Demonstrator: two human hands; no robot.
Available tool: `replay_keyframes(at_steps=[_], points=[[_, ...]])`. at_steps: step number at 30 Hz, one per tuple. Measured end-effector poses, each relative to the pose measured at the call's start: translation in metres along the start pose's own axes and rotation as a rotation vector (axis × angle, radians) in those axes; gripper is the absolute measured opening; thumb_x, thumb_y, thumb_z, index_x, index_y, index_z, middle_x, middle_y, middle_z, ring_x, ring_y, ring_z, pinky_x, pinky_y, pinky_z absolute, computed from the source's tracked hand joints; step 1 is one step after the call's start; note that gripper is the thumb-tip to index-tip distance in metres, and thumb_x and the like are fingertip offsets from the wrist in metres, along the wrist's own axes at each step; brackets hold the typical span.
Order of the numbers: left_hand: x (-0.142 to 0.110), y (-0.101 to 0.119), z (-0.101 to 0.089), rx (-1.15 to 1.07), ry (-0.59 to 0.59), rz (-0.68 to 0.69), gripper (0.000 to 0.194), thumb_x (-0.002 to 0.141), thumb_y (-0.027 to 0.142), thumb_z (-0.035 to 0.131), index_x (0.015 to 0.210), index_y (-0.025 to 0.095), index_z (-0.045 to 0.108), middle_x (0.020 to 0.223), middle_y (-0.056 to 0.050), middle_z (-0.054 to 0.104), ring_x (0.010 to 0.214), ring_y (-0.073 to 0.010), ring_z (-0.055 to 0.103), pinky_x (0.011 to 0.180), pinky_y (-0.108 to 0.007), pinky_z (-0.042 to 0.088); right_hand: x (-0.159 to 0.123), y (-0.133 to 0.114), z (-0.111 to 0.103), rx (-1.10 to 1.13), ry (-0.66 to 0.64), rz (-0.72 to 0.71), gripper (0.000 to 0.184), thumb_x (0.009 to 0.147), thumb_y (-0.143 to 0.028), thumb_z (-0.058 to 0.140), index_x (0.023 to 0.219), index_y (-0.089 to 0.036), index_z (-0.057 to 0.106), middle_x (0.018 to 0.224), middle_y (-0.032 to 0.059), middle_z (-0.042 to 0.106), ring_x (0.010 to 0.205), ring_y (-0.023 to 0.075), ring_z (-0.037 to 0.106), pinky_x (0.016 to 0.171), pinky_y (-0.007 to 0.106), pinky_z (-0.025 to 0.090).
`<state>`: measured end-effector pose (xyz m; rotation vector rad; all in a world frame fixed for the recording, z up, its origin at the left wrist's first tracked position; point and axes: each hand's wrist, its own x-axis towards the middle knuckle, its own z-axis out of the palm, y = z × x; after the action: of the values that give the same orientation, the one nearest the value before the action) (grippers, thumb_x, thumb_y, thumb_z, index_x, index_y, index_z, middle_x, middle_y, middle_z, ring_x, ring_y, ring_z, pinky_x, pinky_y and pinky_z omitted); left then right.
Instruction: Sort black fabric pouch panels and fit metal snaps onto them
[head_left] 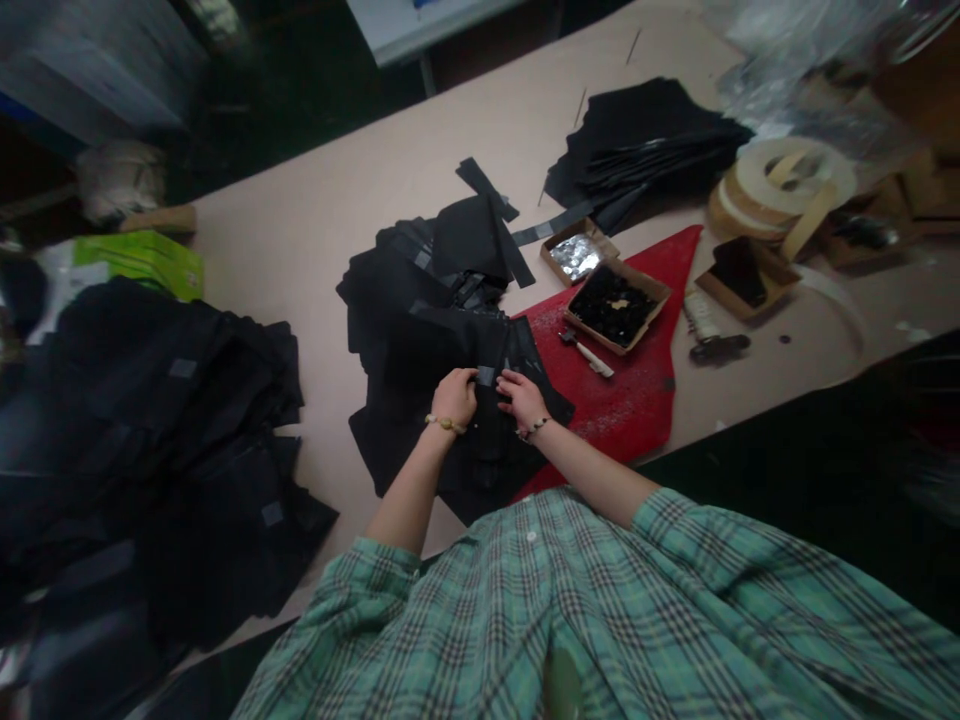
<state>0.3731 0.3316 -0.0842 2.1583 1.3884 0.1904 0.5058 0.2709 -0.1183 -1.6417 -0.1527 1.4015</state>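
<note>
Black fabric pieces (420,350) lie in a loose pile in front of me. One of them carries a small grey patch (486,376), which shows between my two hands. My left hand (455,398) is closed on the fabric piece at the patch's left edge, its thumb and fingertips pressed together. From the right, my right hand (523,398) has its fingers curled onto the same piece, just beside the patch. Its fingertips are partly hidden against the dark cloth.
Right of the pile, a red sheet (645,400) bears a box of small black parts (615,305) and a white-handled tool (589,355). A hammer (709,335), tape rolls (787,185) and a fabric stack (645,150) lie beyond. More black pieces (150,430) heap at left.
</note>
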Motion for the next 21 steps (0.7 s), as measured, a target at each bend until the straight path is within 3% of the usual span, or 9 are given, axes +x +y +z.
replay_keyframes(at_steps=[3,6,11,14,17,21], points=[[0.003,-0.003,0.023,-0.104,0.036,-0.07,0.032,0.084,0.033,0.066,0.11,0.015,0.07,0.106,-0.011,0.068,0.101,-0.0226,0.063,0.094,-0.034,0.049,0.003,-0.006,0.003,0.002,0.009,-0.02,0.03,0.08,-0.022,0.06,0.11,-0.023,0.066,0.113,0.0057,0.069,0.093,0.017,0.065,0.062,0.023,0.053],[0.003,-0.008,0.027,-0.154,0.086,-0.096,0.041,0.078,0.042,0.072,0.109,0.015,0.07,0.106,-0.011,0.068,0.101,-0.0228,0.063,0.093,-0.034,0.049,0.002,-0.008,0.006,-0.026,-0.04,-0.079,0.032,0.082,-0.024,0.059,0.113,-0.022,0.064,0.111,0.0055,0.07,0.092,0.016,0.065,0.069,0.026,0.052],[0.005,-0.015,0.025,-0.246,0.091,-0.191,0.026,0.088,0.028,0.055,0.105,0.017,0.071,0.11,-0.009,0.071,0.105,-0.0223,0.064,0.097,-0.034,0.048,-0.006,-0.006,0.013,-0.042,-0.12,-0.105,0.032,0.081,-0.023,0.06,0.113,-0.023,0.064,0.116,0.0047,0.069,0.1,0.0163,0.064,0.077,0.028,0.052],[0.003,-0.019,0.024,-0.3,0.126,-0.269,0.033,0.09,0.022,0.049,0.119,0.018,0.063,0.115,-0.009,0.07,0.106,-0.0223,0.065,0.095,-0.034,0.049,-0.013,0.0,0.012,-0.022,-0.084,-0.054,0.034,0.079,-0.019,0.061,0.113,-0.023,0.063,0.12,0.0051,0.066,0.104,0.0171,0.063,0.074,0.026,0.053],[-0.002,-0.02,0.024,-0.299,0.23,-0.212,0.047,0.088,0.013,0.047,0.135,0.018,0.049,0.124,-0.009,0.065,0.111,-0.0208,0.063,0.095,-0.031,0.048,-0.02,0.005,0.008,0.029,-0.065,-0.037,0.036,0.078,-0.019,0.061,0.113,-0.024,0.062,0.12,0.0049,0.064,0.104,0.0168,0.062,0.069,0.023,0.052],[-0.007,-0.016,0.026,-0.22,0.193,-0.099,0.033,0.089,0.009,0.04,0.111,0.018,0.064,0.113,-0.009,0.066,0.107,-0.0192,0.063,0.096,-0.03,0.048,-0.021,0.005,0.005,0.069,-0.051,-0.027,0.033,0.077,-0.019,0.062,0.109,-0.023,0.062,0.115,0.0044,0.064,0.1,0.0154,0.062,0.067,0.021,0.051]])
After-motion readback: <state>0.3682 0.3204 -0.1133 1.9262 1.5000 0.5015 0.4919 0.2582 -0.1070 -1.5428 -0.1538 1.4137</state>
